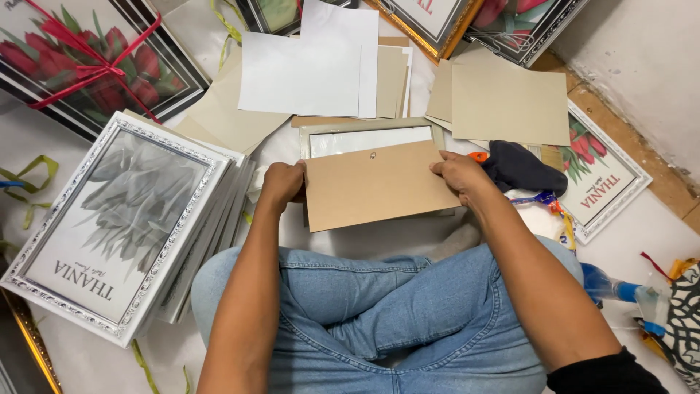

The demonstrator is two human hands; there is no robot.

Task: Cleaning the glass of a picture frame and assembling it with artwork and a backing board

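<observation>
I sit cross-legged in blue jeans on a white floor covering. My left hand (pixel 283 184) grips the left edge of a brown backing board (pixel 375 186), and my right hand (pixel 458 173) grips its right edge. The board is tilted a little and lies over a picture frame (pixel 364 131) lying face down, whose glass shows above the board's top edge. A small metal hanger sits near the board's top middle.
A stack of white ornate frames (pixel 120 226) with a grey flower print lies at my left. Loose white paper (pixel 306 66) and beige boards (pixel 507 102) lie beyond. A dark cloth (pixel 521 168), another framed print (pixel 605 179) and a spray bottle (pixel 620 290) sit at my right. A red-ribboned tulip picture (pixel 87 58) is at top left.
</observation>
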